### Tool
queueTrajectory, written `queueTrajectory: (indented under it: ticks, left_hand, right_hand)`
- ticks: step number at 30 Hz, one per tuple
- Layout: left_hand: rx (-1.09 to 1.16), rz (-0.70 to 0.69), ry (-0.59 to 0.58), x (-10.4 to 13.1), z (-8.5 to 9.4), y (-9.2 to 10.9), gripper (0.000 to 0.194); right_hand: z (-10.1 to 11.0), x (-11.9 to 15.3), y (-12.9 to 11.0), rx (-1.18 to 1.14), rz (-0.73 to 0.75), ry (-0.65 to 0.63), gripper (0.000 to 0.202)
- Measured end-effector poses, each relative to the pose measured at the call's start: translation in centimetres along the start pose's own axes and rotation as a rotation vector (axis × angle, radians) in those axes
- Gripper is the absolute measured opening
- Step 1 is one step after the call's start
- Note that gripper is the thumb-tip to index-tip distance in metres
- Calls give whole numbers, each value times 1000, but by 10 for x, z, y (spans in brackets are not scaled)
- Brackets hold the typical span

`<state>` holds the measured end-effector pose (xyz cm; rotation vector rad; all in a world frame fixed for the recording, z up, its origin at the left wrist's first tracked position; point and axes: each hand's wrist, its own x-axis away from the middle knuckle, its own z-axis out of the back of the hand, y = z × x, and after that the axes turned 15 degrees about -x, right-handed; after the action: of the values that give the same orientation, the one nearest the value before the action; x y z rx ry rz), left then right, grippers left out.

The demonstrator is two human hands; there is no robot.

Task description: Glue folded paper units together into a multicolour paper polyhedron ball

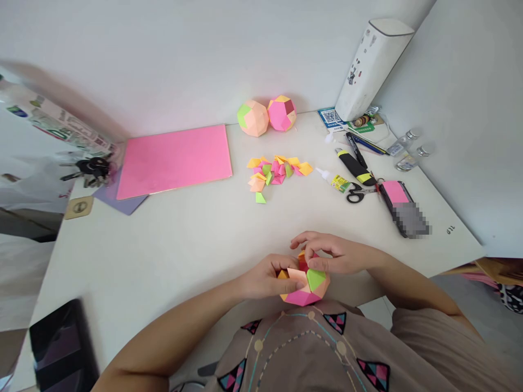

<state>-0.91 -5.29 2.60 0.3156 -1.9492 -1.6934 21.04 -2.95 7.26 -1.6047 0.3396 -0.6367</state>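
Observation:
A partly open paper ball (304,298) of pink, peach, orange and green faces is at the table's front edge, close to my body. My left hand (274,276) grips its left side, thumb on a peach face and fingers inside the opening. On the right side, my right hand (329,253) pinches the rim by a green face, with its other fingers curled above. Beyond them lies a pile of small folded paper pieces (278,170) in pink, orange, peach and green. Two closed paper balls, one mostly peach (256,120) and one mostly pink (281,115), rest by the wall.
Pink sheets (175,160) lie at the back left. On the right are a glue bottle (338,182), scissors (356,194), a cutter (354,166), a phone-like item (394,193), glass vials (408,159) and a white container (371,65). A black device (61,345) lies front left.

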Motion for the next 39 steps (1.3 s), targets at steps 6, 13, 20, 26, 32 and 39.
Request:
queueTrajectory:
  ticks: [6, 13, 20, 26, 32, 39]
  left_hand:
    - [4, -81, -9, 0, -2, 4, 21]
    - [-35, -23, 10, 3, -4, 0, 25]
    - [-15, -33, 40, 4, -7, -2, 30]
    - [-96, -57, 56, 4, -8, 0, 38]
    - [-417, -256, 215, 3, -11, 1, 49]
    - [-364, -156, 106, 5, 1, 6, 35]
  right_hand:
    - [-12, 1, -2, -11, 41, 24, 19]
    - [-24, 5, -2, 66, 60, 100, 14]
    - [-28, 5, -4, 107, 79, 87, 14]
    - [-31, 4, -2, 142, 128, 86, 12]
    - [-34, 2, 0, 203, 184, 121, 10]
    - [-37, -1, 5, 302, 245, 180, 14]
